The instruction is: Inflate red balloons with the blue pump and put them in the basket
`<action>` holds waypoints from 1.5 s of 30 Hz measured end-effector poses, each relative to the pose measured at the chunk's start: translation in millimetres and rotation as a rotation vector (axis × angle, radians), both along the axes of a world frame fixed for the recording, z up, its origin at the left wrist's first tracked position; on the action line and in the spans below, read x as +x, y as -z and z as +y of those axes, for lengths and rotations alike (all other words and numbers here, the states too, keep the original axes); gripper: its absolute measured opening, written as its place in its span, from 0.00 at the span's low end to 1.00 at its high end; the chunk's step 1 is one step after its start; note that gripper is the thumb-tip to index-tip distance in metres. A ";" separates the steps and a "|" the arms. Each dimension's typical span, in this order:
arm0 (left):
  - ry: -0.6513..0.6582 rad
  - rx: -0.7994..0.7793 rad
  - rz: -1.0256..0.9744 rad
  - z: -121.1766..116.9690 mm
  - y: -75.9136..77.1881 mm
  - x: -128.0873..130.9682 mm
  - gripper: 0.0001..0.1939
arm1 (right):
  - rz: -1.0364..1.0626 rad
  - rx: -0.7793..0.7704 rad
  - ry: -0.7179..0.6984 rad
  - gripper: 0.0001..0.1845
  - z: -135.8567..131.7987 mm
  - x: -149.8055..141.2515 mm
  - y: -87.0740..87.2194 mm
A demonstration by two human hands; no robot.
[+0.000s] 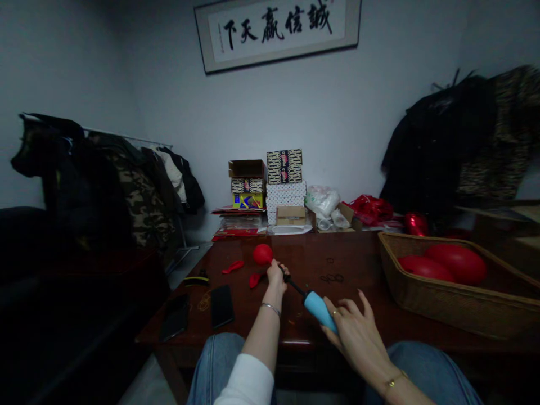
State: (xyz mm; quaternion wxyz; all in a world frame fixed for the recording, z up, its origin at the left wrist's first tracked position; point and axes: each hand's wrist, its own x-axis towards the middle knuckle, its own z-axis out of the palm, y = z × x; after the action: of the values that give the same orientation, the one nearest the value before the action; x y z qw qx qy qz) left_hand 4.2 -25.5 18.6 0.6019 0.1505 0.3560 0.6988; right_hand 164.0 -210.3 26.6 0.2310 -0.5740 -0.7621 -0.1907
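Observation:
A small, partly inflated red balloon (262, 255) sits at the black nozzle end of a hand balloon pump (319, 309) with a light blue body. My left hand (277, 274) is closed around the balloon's neck and the nozzle, hiding where they join. My right hand (356, 329) grips the blue body between thumb and index finger, its other fingers partly raised. On the table left of my left hand lie a flat red balloon (233, 267) and another limp red balloon (255, 280), partly behind that hand.
Two dark phones, one of them (221, 306) nearer my left arm, lie on the brown table (304, 247) beside loose rubber bands (205, 301). A wicker basket (459, 304) with red balloons (455, 263) stands right. Stacked boxes (286, 194) line the back.

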 end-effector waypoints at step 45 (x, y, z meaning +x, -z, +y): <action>0.078 -0.028 0.068 -4.9 13.3 21.8 0.14 | -0.069 -0.043 0.056 0.25 33.9 -26.5 -10.3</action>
State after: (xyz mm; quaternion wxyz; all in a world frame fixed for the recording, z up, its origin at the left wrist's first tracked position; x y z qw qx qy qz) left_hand 26.0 -30.4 5.3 0.6182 0.1797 0.3798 0.6643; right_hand 137.5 -176.4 36.9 0.1869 -0.5932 -0.7570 -0.2003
